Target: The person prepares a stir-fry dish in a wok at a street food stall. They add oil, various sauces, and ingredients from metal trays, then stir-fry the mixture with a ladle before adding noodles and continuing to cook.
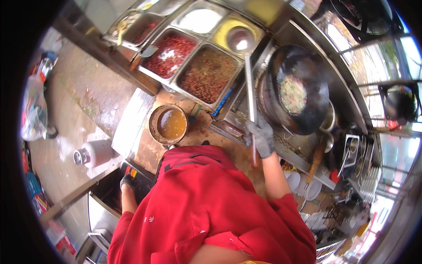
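My right hand [262, 136], in a grey glove, grips the long handle of a metal ladle [250, 89]. The ladle's bowl [240, 39] is over a metal pan of yellow contents [223, 29]. Right of the ladle, a black wok [316, 95] sits tilted on the range, with chopped pale pieces and red and green bits [292, 94] in it. Low on the left, my gloved left hand [127, 181] is at a dark open compartment [143, 184], beside a small orange and yellow item [132, 172]. Whether its fingers hold that item is unclear.
Metal pans hold red chopped chili [171, 54] and a brown-red spice mix [209, 74]. A bucket of orange-brown liquid [169, 124] stands on the floor ahead. A white gas cylinder [95, 153] lies left. A wooden-handled tool [315, 161] and white bowls [311, 189] are at right.
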`<action>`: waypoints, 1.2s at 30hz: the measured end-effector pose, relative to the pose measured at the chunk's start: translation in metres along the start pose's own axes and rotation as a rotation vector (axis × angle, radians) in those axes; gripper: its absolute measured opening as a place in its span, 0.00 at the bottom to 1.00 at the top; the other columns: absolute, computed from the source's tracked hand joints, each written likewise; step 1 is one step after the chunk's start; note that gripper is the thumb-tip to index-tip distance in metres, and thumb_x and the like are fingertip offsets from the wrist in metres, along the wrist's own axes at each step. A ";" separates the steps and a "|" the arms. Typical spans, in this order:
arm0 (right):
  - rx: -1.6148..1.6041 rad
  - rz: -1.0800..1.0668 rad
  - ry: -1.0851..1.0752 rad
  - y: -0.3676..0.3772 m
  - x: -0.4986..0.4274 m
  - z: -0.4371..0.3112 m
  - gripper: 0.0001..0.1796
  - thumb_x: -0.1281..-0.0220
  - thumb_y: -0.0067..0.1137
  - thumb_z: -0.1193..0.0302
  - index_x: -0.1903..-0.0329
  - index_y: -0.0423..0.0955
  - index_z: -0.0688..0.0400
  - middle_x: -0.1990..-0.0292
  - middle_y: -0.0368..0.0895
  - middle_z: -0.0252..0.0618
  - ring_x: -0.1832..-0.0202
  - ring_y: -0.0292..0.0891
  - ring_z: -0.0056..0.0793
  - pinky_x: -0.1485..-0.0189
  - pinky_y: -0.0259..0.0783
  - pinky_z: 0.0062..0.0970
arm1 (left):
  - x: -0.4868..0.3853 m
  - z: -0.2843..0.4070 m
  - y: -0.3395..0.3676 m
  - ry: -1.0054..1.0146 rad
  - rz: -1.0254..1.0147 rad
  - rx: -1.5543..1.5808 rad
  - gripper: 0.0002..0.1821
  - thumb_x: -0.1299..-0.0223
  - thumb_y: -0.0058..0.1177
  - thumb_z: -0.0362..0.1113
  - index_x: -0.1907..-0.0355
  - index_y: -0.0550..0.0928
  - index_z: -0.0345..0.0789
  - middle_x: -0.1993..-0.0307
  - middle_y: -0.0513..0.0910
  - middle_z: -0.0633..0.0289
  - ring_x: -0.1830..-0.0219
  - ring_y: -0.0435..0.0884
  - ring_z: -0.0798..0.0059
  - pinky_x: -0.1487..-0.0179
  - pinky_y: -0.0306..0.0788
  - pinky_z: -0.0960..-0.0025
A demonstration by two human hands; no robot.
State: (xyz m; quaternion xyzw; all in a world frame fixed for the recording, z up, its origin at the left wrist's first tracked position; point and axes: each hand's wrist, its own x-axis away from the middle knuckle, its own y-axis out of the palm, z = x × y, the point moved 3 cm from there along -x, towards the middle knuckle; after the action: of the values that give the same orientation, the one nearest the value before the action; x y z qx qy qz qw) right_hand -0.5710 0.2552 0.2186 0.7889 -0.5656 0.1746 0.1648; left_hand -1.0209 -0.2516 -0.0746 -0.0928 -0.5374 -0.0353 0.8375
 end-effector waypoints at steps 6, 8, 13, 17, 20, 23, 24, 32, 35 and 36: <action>0.443 -0.281 0.080 0.123 -0.112 0.034 0.25 0.38 0.53 0.72 0.37 0.65 0.54 0.75 0.73 0.33 0.79 0.69 0.21 0.77 0.68 0.25 | 0.042 -0.010 -0.020 0.037 0.061 0.119 0.09 0.42 0.55 0.42 0.62 0.76 0.42 0.68 0.77 0.61 0.74 0.76 0.63 0.70 0.72 0.59; 0.778 -0.280 -0.069 0.158 -0.151 0.048 0.23 0.39 0.52 0.70 0.40 0.66 0.55 0.73 0.76 0.43 0.76 0.74 0.33 0.72 0.72 0.31 | 0.053 -0.024 -0.044 -0.024 0.097 0.121 0.09 0.41 0.53 0.42 0.63 0.76 0.42 0.68 0.77 0.60 0.73 0.77 0.63 0.69 0.73 0.59; 0.933 -0.328 -0.099 0.219 -0.188 0.076 0.23 0.43 0.53 0.72 0.42 0.68 0.58 0.73 0.76 0.42 0.79 0.72 0.30 0.75 0.70 0.32 | 0.071 -0.069 -0.109 -0.119 0.259 0.163 0.07 0.40 0.51 0.43 0.66 0.75 0.43 0.72 0.77 0.61 0.74 0.76 0.62 0.70 0.71 0.58; 0.394 -0.442 0.155 0.230 -0.173 0.083 0.18 0.41 0.53 0.73 0.47 0.73 0.59 0.77 0.74 0.35 0.80 0.69 0.23 0.79 0.69 0.28 | 0.079 -0.104 -0.138 -0.210 0.366 0.186 0.08 0.39 0.50 0.44 0.72 0.75 0.45 0.78 0.75 0.64 0.78 0.73 0.64 0.74 0.68 0.61; 0.589 -0.419 0.108 0.228 -0.167 0.077 0.09 0.42 0.56 0.68 0.63 0.76 0.59 0.78 0.75 0.35 0.77 0.70 0.25 0.74 0.68 0.28 | 0.076 -0.108 -0.137 -0.264 0.406 0.169 0.09 0.39 0.50 0.45 0.69 0.78 0.44 0.80 0.72 0.65 0.81 0.71 0.68 0.78 0.67 0.66; 0.604 -0.442 -0.087 0.229 -0.161 0.068 0.11 0.41 0.55 0.63 0.66 0.77 0.58 0.77 0.75 0.34 0.76 0.71 0.26 0.74 0.66 0.27 | 0.074 -0.084 -0.121 -0.088 0.310 0.022 0.14 0.39 0.52 0.45 0.59 0.81 0.37 0.65 0.82 0.61 0.65 0.78 0.65 0.62 0.73 0.58; 0.417 -0.486 0.082 0.228 -0.159 0.070 0.08 0.37 0.52 0.66 0.62 0.76 0.55 0.80 0.71 0.30 0.81 0.67 0.23 0.81 0.63 0.26 | 0.073 -0.067 -0.109 0.090 0.263 -0.329 0.12 0.40 0.50 0.42 0.62 0.82 0.38 0.69 0.81 0.60 0.68 0.78 0.66 0.65 0.72 0.61; -0.270 -0.497 0.457 0.201 -0.146 0.055 0.07 0.34 0.51 0.67 0.58 0.68 0.54 0.77 0.68 0.28 0.83 0.64 0.17 0.84 0.61 0.21 | 0.069 -0.017 -0.023 0.325 0.273 -0.341 0.07 0.48 0.55 0.38 0.67 0.82 0.39 0.71 0.83 0.58 0.71 0.80 0.66 0.62 0.76 0.66; -0.537 -0.587 0.577 0.190 -0.139 0.046 0.10 0.32 0.47 0.67 0.52 0.68 0.57 0.77 0.67 0.27 0.82 0.65 0.15 0.82 0.60 0.19 | 0.067 -0.028 -0.012 0.379 0.139 -0.818 0.09 0.48 0.56 0.37 0.63 0.83 0.40 0.67 0.84 0.55 0.64 0.83 0.63 0.59 0.76 0.65; -0.624 -0.632 0.599 0.187 -0.135 0.043 0.12 0.31 0.46 0.68 0.49 0.67 0.58 0.77 0.66 0.27 0.82 0.65 0.15 0.82 0.61 0.19 | 0.066 -0.033 -0.011 0.405 0.097 -1.010 0.09 0.46 0.55 0.36 0.62 0.83 0.40 0.67 0.84 0.55 0.62 0.83 0.63 0.59 0.75 0.64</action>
State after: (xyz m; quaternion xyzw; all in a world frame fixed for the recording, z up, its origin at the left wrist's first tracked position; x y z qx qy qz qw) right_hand -0.7852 0.2909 0.1302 0.7500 -0.2536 0.1576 0.5902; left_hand -0.9652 -0.2659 -0.0264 -0.4996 -0.2767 -0.2676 0.7760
